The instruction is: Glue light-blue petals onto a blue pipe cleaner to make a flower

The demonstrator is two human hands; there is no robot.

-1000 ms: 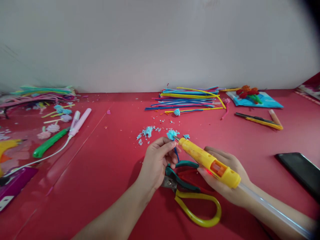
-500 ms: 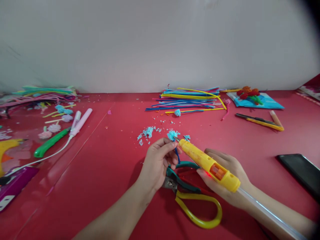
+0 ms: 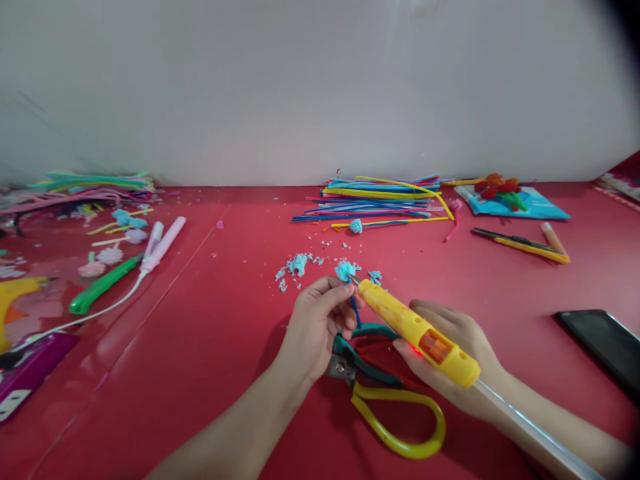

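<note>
My left hand (image 3: pixel 313 327) pinches a small light-blue tuft on a dark blue stem (image 3: pixel 347 275) just above the red table (image 3: pixel 210 320). My right hand (image 3: pixel 450 353) grips a yellow glue pen (image 3: pixel 417 331) with an orange window and a clear glue stick running out of its back. The pen's metal tip touches the tuft. Under both hands lie scissors with yellow loop handles (image 3: pixel 395 413) and green-handled pliers (image 3: pixel 365 347).
A stack of coloured pipe cleaners (image 3: pixel 375 197) lies at the back, blue fluff scraps (image 3: pixel 295 265) in front of it. Right: a yellow utility knife (image 3: pixel 520 244), a blue packet (image 3: pixel 515 197), a black phone (image 3: pixel 603 340). Left: a pink corded tool (image 3: pixel 160 243), a green handle (image 3: pixel 103 285), more pipe cleaners (image 3: pixel 85 187).
Nearly nothing differs. Both hands stay in place with the pen tip at the tuft; the view has shifted slightly.
</note>
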